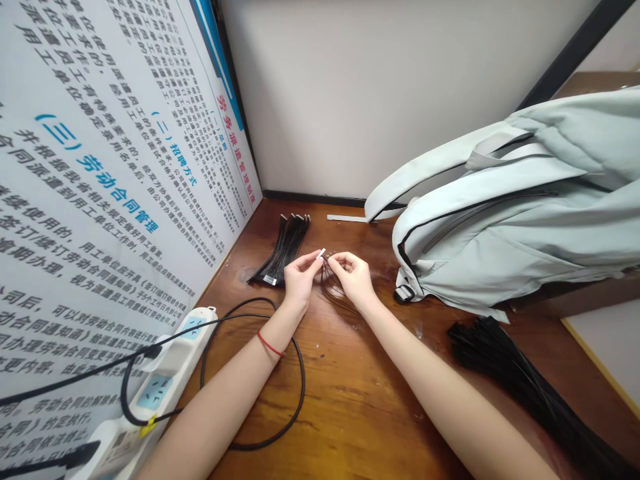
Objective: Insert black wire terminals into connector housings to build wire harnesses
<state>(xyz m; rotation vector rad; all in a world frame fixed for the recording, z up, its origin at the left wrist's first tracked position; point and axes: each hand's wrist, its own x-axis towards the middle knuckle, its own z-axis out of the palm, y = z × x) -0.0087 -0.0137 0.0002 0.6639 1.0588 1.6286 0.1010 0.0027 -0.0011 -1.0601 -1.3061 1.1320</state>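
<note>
My left hand [301,279] pinches a small white connector [321,253] between thumb and fingertips, over the wooden table. Close beside it, my right hand [352,275] has thumb and forefinger closed at the ends of thin dark wires [331,288]. The wires loop down below the connector and pass under my right wrist. Whether a wire end sits inside the connector is too small to tell. Just left of my left hand lies a bundle of black wires [284,248] with a pale label near its lower end.
A pale green backpack [500,227] fills the right side, one strap reaching the table. Below it lies a long bundle of black wires or strips [520,387]. A white power strip [170,360] and a looped black cable [301,373] are at left, beside a printed wall board [125,133].
</note>
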